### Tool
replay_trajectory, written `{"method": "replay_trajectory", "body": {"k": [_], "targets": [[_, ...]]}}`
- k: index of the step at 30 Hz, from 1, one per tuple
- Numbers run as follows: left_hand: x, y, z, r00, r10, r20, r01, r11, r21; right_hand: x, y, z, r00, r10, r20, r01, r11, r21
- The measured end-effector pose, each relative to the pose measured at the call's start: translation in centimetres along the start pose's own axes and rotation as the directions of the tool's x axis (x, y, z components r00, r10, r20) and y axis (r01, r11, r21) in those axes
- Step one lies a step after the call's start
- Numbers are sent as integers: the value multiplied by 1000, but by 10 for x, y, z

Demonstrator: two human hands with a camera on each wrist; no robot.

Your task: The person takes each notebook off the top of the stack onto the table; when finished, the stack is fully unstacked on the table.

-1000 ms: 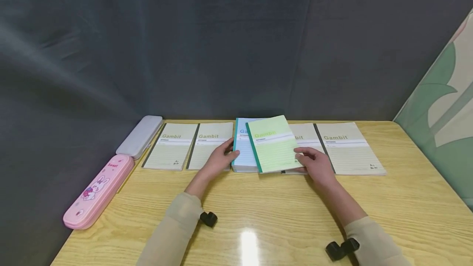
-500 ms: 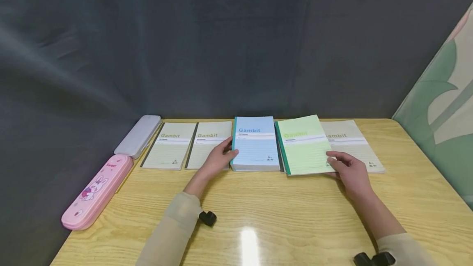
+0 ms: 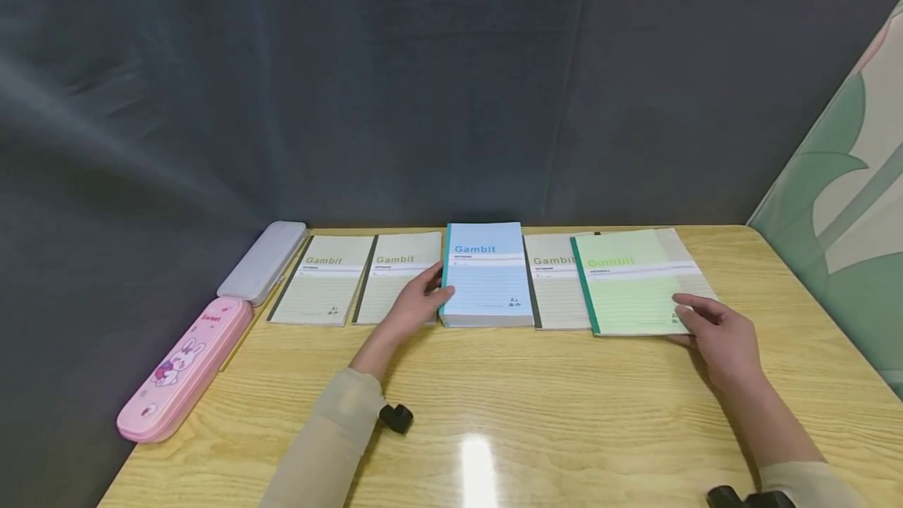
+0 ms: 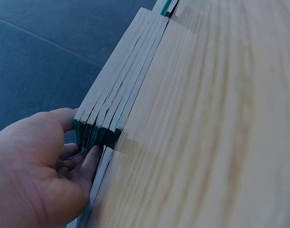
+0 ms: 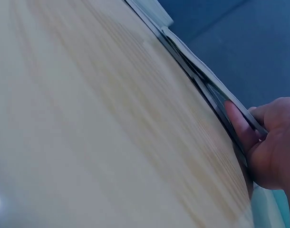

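Observation:
In the head view, a thick stack of notebooks (image 3: 487, 281) with a blue top cover lies in the middle of the row. My left hand (image 3: 415, 298) holds this stack at its left spine edge; the thumb is at the front left corner and the bent fingers lie along the spines, as the left wrist view shows. My right hand (image 3: 719, 335) pinches a green notebook (image 3: 628, 288) at its lower right corner, thumb on the cover and fingers below. The green notebook overlaps two beige notebooks, a nearer one (image 3: 556, 296) and the rightmost one (image 3: 687, 261); its gripped edge is raised in the right wrist view.
Two beige notebooks, an outer one (image 3: 317, 292) and an inner one (image 3: 395, 281), lie left of the stack. A pink pencil case (image 3: 185, 367) and a pale case (image 3: 264, 261) line the left table edge. A dark curtain (image 3: 423, 85) hangs behind the wooden table (image 3: 564, 414).
My right hand has carried the green notebook rightward from over the blue-topped stack to over the right-hand beige notebooks, and the notebook has straightened. The left hand has stayed at the stack.

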State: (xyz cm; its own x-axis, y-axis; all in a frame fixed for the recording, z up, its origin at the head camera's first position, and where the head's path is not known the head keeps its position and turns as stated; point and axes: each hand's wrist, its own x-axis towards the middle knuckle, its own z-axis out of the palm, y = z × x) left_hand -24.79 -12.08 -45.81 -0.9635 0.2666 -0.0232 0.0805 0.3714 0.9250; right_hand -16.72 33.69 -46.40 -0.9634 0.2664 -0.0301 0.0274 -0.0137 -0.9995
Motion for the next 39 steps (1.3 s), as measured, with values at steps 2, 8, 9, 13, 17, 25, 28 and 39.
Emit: {"method": "replay_trajectory", "body": {"k": [2,8,9,13,17,25,28,39], "targets": [[0,1,0,1000,1,1,-1,1000,7,0,0,-9,999,-1,-32,0,1000,-21],[0,1,1,1000,1,-3,-1,1000,11,1,3,-40,995,-4,-99,6,1000,13],[1,1,1,1000,0,-5,0,1000,12,1,3,-45,993,-6,-116,4,1000,-19],[2,0,1,1000,2,-6,-2,1000,13,3,5,-66,978,1,-208,-41,981,-189],[1,0,1,1000,-1,-5,1,1000,9,9,7,-85,964,-9,-265,-78,945,-317],[-1,2,-1,1000,-2,3,2,1000,10,23,14,-106,946,-66,-318,-64,922,-383],[-1,2,0,1000,5,2,-5,1000,16,25,13,-114,954,-70,-292,-41,933,-357],[-3,1,0,1000,-5,4,5,1000,15,42,16,-133,937,-120,-328,-13,926,-378]]}}
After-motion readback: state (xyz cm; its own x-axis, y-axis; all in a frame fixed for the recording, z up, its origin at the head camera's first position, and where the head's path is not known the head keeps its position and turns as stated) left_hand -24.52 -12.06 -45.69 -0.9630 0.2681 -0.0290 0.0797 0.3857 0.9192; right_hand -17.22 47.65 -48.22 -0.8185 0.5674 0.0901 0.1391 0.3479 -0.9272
